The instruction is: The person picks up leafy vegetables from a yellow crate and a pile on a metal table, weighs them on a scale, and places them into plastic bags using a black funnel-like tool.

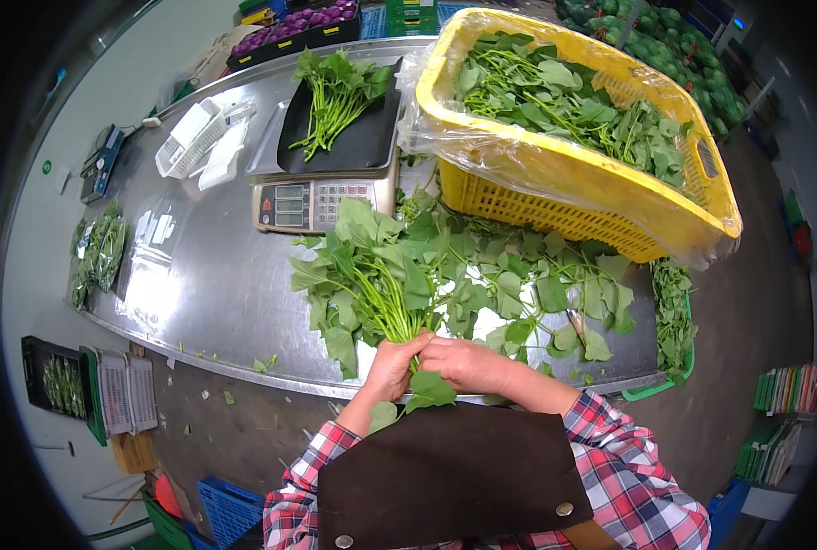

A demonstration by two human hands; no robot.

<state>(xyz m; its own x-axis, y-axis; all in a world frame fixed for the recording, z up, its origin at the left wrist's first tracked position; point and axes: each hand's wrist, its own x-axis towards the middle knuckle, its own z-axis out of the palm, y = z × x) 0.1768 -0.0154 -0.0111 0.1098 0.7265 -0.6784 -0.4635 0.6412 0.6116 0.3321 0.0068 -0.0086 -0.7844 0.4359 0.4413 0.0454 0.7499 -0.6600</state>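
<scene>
Closest to me, below my chin, hangs my brown apron (449,477) over the checked sleeves (642,486), and just past it both hands meet at the near edge of the steel table (207,275). My left hand (392,365) is wrapped round the stems of a bunch of leafy greens (381,275), fingers closed tight on them, so the leaves fan out away from me across the table while the cut ends stay gathered in my fist. My right hand (463,362) lies against it from the other side, fingers curled toward the same stems; I think it grips them too, though the left hand hides the contact. One loose leaf (429,390) droops under my wrists.

More greens lie spread loose (555,293) to the right of the bunch, within easy reach of that hand. Behind them a yellow crate (555,197), lined with clear plastic, sits tilted toward me on the table so its load of greens can be pulled out. To its left stands a scale (321,197) with a black tray, a smaller bunch (335,96) resting on it, stems toward me. Farther left on the table are a white basket (191,137) and some filled bags of greens (99,257). On the floor to my left sits a black crate (51,380).
</scene>
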